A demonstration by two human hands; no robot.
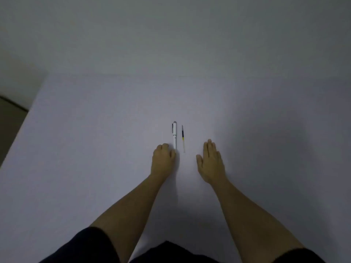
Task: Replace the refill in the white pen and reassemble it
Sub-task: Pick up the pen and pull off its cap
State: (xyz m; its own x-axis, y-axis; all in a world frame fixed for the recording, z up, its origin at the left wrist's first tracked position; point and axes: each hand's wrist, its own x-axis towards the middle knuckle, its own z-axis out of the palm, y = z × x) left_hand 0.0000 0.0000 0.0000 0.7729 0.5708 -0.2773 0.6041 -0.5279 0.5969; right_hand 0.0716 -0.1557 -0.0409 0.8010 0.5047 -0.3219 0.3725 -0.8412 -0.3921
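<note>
A white pen (174, 134) with a dark clip lies lengthwise on the white table (95, 149), its cap end pointing away from me. Just to its right, parallel and apart from it, lies a thin refill (183, 138) with a dark upper part, a yellow band and a clear lower end. My left hand (163, 161) rests on the table with fingers curled, its fingertips touching the near end of the pen. Whether it grips the pen is unclear. My right hand (210, 162) lies flat, palm down, fingers together, a little right of the refill and holding nothing.
The table's left edge (24, 118) runs diagonally, with dark floor (9, 126) beyond it. A plain wall (171, 35) stands behind the table's far edge. Dark sleeves show at the bottom of the view.
</note>
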